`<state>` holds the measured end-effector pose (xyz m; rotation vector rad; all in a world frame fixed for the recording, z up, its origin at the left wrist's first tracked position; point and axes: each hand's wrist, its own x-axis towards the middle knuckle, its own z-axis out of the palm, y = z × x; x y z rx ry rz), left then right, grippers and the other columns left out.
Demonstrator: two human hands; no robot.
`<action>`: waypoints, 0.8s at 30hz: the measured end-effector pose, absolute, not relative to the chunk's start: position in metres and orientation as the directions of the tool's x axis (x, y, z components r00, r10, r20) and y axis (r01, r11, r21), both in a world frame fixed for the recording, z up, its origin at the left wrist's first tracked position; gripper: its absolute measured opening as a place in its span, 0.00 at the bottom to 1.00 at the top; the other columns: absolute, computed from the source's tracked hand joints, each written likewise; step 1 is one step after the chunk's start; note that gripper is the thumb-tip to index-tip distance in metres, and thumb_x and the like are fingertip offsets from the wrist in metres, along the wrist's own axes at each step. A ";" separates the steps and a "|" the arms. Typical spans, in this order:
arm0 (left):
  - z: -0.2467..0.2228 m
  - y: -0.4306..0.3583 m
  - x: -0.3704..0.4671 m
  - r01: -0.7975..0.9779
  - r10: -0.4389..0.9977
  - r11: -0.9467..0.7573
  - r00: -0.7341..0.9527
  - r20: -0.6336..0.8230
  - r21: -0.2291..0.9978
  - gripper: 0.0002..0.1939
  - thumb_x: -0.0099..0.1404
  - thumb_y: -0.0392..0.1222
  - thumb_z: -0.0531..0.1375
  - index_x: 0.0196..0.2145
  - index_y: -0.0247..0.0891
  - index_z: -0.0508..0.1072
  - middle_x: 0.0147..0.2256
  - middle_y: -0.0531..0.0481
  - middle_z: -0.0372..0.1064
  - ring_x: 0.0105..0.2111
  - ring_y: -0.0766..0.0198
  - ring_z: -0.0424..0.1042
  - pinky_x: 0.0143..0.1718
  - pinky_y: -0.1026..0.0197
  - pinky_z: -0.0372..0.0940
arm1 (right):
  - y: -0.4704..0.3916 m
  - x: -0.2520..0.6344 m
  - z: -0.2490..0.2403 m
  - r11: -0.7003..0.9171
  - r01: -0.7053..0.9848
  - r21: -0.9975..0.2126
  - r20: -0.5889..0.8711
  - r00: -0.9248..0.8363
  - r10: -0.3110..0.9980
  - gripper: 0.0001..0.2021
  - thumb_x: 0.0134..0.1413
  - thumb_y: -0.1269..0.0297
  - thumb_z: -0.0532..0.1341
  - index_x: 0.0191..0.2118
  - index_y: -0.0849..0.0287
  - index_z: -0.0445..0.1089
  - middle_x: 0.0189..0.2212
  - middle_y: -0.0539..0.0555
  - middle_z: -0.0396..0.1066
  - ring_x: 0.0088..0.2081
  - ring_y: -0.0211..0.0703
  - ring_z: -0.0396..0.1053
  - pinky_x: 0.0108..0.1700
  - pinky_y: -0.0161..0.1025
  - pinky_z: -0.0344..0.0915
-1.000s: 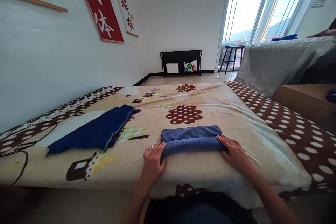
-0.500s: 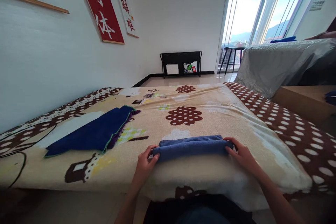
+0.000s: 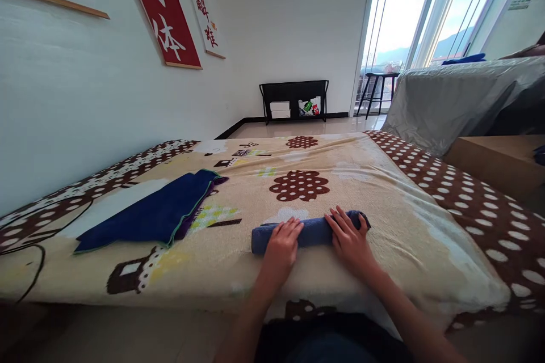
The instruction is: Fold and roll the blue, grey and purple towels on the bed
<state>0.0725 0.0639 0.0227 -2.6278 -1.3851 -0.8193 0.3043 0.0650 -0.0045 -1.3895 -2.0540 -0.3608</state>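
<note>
A blue towel (image 3: 315,232) lies rolled into a cylinder near the front edge of the patterned blanket (image 3: 238,272). My left hand (image 3: 281,249) rests on top of the roll, left of its middle, with fingers stretched forward over it. Toward the right end, my right hand (image 3: 351,243) lies on the same roll, fingers extended and slightly spread. Both palms face down, and parts of the towel are hidden under them. To the left, a dark blue cloth (image 3: 149,212) with green edging lies flat over a purple cloth (image 3: 191,221).
The blanket covers a wide flat surface with a brown dotted border. A black rack (image 3: 293,93) stands against the far wall. On the right are a plastic-covered piece of furniture (image 3: 451,99), a cardboard box (image 3: 494,161) and a dark stool (image 3: 378,88) by the window.
The towel has gone from a partly rolled strip to a closed roll. Both hands have moved inward from its ends and now lie flat on top.
</note>
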 end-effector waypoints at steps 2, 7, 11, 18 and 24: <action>0.024 0.066 0.089 0.792 0.753 -0.594 0.487 0.443 0.140 0.23 0.72 0.35 0.49 0.63 0.38 0.63 0.64 0.44 0.63 0.65 0.55 0.60 0.64 0.44 0.54 | 0.067 0.297 -0.005 0.391 0.914 -0.108 0.630 -0.241 0.739 0.23 0.66 0.68 0.49 0.64 0.52 0.62 0.66 0.55 0.59 0.68 0.49 0.53 0.68 0.61 0.26; 0.028 0.068 0.096 0.815 0.774 -0.575 0.511 0.375 0.076 0.27 0.73 0.45 0.54 0.66 0.36 0.59 0.65 0.41 0.60 0.66 0.51 0.59 0.64 0.41 0.54 | 0.070 0.314 -0.007 0.319 0.940 -0.124 0.605 -0.183 0.775 0.21 0.69 0.59 0.50 0.64 0.52 0.63 0.64 0.58 0.62 0.67 0.51 0.56 0.68 0.63 0.25; 0.029 0.068 0.092 0.828 0.778 -0.559 0.510 0.367 0.033 0.30 0.72 0.48 0.55 0.67 0.40 0.57 0.65 0.41 0.59 0.65 0.50 0.58 0.64 0.41 0.54 | 0.067 0.322 -0.002 0.304 0.946 -0.112 0.575 -0.188 0.797 0.23 0.69 0.60 0.50 0.65 0.56 0.62 0.64 0.59 0.61 0.67 0.51 0.56 0.69 0.61 0.30; 0.027 0.076 0.108 0.865 0.822 -0.501 0.479 0.308 -0.010 0.28 0.71 0.47 0.55 0.65 0.38 0.60 0.63 0.38 0.63 0.64 0.48 0.61 0.63 0.38 0.55 | 0.065 0.283 0.014 0.539 0.837 -0.092 0.452 -0.447 0.772 0.33 0.58 0.70 0.54 0.69 0.64 0.55 0.68 0.59 0.54 0.69 0.47 0.50 0.70 0.49 0.45; 0.027 0.077 0.069 0.830 0.792 -0.558 0.528 0.307 0.010 0.30 0.72 0.51 0.56 0.67 0.40 0.56 0.64 0.41 0.62 0.63 0.51 0.61 0.64 0.44 0.53 | 0.077 0.307 0.011 0.527 0.841 -0.120 0.408 -0.442 0.799 0.30 0.64 0.59 0.57 0.70 0.53 0.54 0.66 0.57 0.59 0.65 0.51 0.57 0.67 0.53 0.49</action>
